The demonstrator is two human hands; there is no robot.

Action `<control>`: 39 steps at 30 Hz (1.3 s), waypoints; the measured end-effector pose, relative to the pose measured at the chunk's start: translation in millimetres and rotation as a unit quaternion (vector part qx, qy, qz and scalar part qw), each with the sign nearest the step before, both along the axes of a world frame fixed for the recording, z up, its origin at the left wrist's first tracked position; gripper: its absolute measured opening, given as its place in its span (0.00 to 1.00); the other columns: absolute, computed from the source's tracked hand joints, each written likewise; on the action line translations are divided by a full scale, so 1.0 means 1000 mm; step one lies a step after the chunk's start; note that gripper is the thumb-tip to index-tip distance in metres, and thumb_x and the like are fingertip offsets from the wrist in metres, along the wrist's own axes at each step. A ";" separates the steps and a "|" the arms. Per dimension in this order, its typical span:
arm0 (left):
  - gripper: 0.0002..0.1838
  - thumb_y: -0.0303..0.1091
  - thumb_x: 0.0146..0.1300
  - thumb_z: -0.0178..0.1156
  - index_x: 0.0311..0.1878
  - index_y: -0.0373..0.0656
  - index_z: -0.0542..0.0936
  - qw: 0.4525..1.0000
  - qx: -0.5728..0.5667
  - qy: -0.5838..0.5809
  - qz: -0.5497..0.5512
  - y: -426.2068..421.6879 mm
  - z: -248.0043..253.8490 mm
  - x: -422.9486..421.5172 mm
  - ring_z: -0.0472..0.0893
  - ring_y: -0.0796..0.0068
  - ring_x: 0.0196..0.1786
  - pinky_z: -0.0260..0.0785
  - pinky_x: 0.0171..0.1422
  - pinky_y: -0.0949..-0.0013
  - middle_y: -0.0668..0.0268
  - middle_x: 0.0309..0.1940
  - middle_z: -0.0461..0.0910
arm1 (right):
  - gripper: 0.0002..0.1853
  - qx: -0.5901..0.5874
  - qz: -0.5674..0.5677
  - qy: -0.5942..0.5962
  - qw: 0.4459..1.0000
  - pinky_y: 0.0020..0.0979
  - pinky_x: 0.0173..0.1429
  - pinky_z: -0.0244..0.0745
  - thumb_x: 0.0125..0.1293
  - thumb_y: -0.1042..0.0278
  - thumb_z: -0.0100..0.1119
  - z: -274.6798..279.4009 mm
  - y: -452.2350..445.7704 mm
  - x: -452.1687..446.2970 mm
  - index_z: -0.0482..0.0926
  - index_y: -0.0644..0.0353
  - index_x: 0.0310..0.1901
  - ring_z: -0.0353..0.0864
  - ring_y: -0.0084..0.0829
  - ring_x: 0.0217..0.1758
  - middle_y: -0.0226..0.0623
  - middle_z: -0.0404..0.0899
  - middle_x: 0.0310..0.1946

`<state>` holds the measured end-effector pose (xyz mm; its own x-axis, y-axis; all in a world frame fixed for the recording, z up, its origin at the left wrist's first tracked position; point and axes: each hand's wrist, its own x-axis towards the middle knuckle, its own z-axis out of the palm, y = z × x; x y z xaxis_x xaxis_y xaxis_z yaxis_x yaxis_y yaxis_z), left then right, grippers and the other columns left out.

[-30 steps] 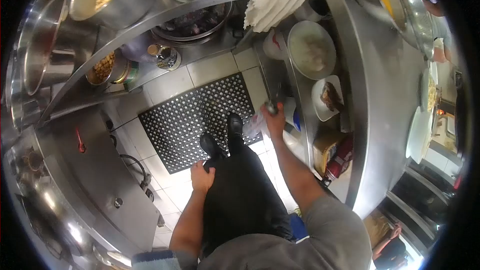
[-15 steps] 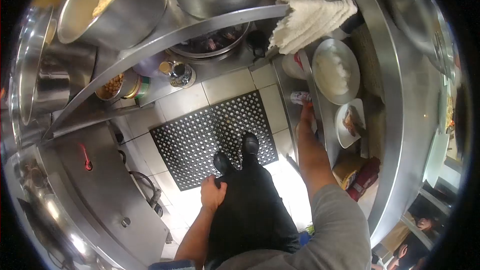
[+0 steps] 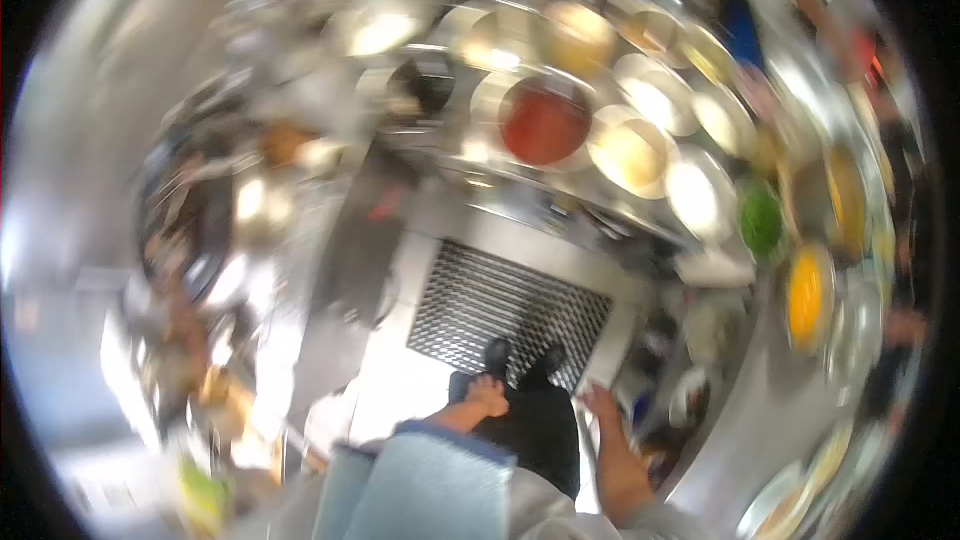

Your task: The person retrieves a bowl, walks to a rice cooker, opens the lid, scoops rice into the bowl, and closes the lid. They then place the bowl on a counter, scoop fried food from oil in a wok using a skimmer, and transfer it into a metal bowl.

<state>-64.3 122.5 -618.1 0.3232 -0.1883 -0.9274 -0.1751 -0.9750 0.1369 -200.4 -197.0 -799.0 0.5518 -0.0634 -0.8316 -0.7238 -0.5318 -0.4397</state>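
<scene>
Motion blurs the whole view. My left hand (image 3: 487, 397) hangs in front of my dark trousers (image 3: 535, 440), its fingers loosely apart with nothing seen in them. To the right of my legs, over the pale floor, is my right hand (image 3: 602, 402); its smeared fingers look spread and I see no object in them. A light-blue towel (image 3: 425, 485) lies near my left upper arm. Beneath my shoes is a black perforated floor mat (image 3: 510, 305).
Metal containers crowd the counter ahead, one with red contents (image 3: 546, 120), one with green pieces (image 3: 762, 220) and one with yellow contents (image 3: 805, 298). A steel cabinet (image 3: 350, 280) stands to the left. On the right, a low shelf holds a plate (image 3: 690, 397).
My right hand has drawn back from the printed can on the low right shelf. My view has swung and lifted, bringing the counter's containers into sight. My left hand remains by my legs.
</scene>
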 end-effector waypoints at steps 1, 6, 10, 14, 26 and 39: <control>0.33 0.45 0.59 0.47 0.66 0.38 0.64 0.999 -0.013 0.041 0.012 0.004 0.013 0.004 0.60 0.47 0.69 0.57 0.68 0.50 0.45 0.67 0.58 | 0.31 0.072 -0.029 0.059 0.995 0.42 0.56 0.73 0.63 0.58 0.55 -0.005 0.002 -0.019 0.62 0.59 0.66 0.76 0.42 0.54 0.52 0.74 0.56; 0.21 0.39 0.56 0.53 0.50 0.40 0.81 0.997 -0.040 0.016 0.062 0.015 0.115 0.053 0.78 0.52 0.54 0.68 0.59 0.53 0.53 0.49 0.80 | 0.24 -0.010 0.307 -0.110 0.945 0.42 0.53 0.73 0.55 0.56 0.60 0.201 0.014 0.042 0.75 0.62 0.51 0.78 0.45 0.52 0.51 0.78 0.47; 0.18 0.42 0.57 0.55 0.45 0.41 0.81 0.922 -0.291 -0.123 0.227 0.041 0.130 0.076 0.81 0.53 0.45 0.72 0.49 0.55 0.51 0.41 0.81 | 0.22 -0.001 0.276 -0.138 0.951 0.43 0.49 0.73 0.52 0.55 0.63 0.243 0.043 0.148 0.79 0.65 0.43 0.78 0.48 0.47 0.51 0.80 0.40; 0.12 0.33 0.54 0.55 0.38 0.38 0.80 0.857 -0.249 -0.305 0.333 0.092 0.245 0.097 0.80 0.51 0.44 0.73 0.48 0.54 0.51 0.39 0.81 | 0.12 0.070 0.298 -0.329 0.893 0.40 0.40 0.73 0.57 0.65 0.61 0.345 0.189 0.309 0.78 0.67 0.35 0.80 0.44 0.33 0.50 0.79 0.29; 0.34 0.29 0.59 0.52 0.69 0.36 0.55 0.626 0.252 -0.542 0.502 0.386 0.367 0.141 0.82 0.49 0.44 0.76 0.48 0.56 0.45 0.51 0.73 | 0.25 0.024 0.453 -0.635 0.626 0.45 0.54 0.72 0.62 0.70 0.57 0.531 0.534 0.539 0.66 0.62 0.61 0.76 0.54 0.49 0.56 0.75 0.45; 0.29 0.29 0.57 0.54 0.64 0.36 0.65 0.484 0.051 -0.656 0.577 0.475 0.431 0.106 0.78 0.46 0.48 0.70 0.53 0.57 0.44 0.45 0.78 | 0.23 0.225 0.453 -0.517 0.690 0.33 0.48 0.72 0.68 0.69 0.47 0.588 0.517 0.660 0.64 0.66 0.64 0.77 0.36 0.39 0.46 0.79 0.40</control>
<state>42.2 597.5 -187.2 0.4821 0.8449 0.2316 0.6228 -0.5165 0.5877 460.0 319.7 -211.3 0.5078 0.8344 0.2143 0.6416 -0.2004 -0.7404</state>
